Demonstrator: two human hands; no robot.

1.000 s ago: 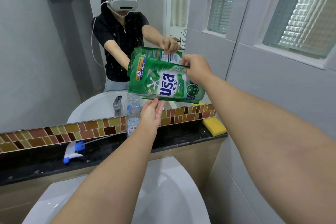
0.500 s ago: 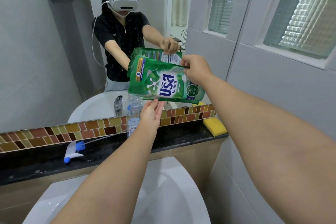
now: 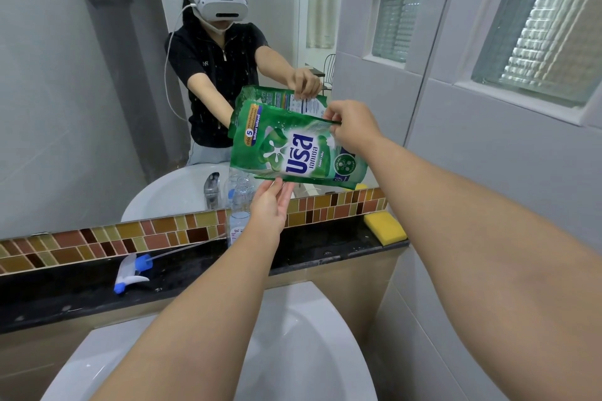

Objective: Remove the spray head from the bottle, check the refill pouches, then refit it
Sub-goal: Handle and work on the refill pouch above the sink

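I hold a green refill pouch (image 3: 293, 150) up in front of the mirror, its printed face toward me. My right hand (image 3: 350, 125) pinches its upper right edge. My left hand (image 3: 272, 205) grips its bottom edge from below. A clear plastic bottle (image 3: 239, 212) stands uncapped on the black ledge (image 3: 325, 249), partly behind my left hand. The white and blue spray head (image 3: 132, 272) lies on its side on the ledge at the left, its thin tube stretching toward the bottle.
A yellow sponge (image 3: 384, 226) rests at the ledge's right end. The white basin (image 3: 293, 352) is below my arms. The mirror (image 3: 81, 91) reflects a person in a headset. A tiled wall with glass-block windows (image 3: 547, 19) is on the right.
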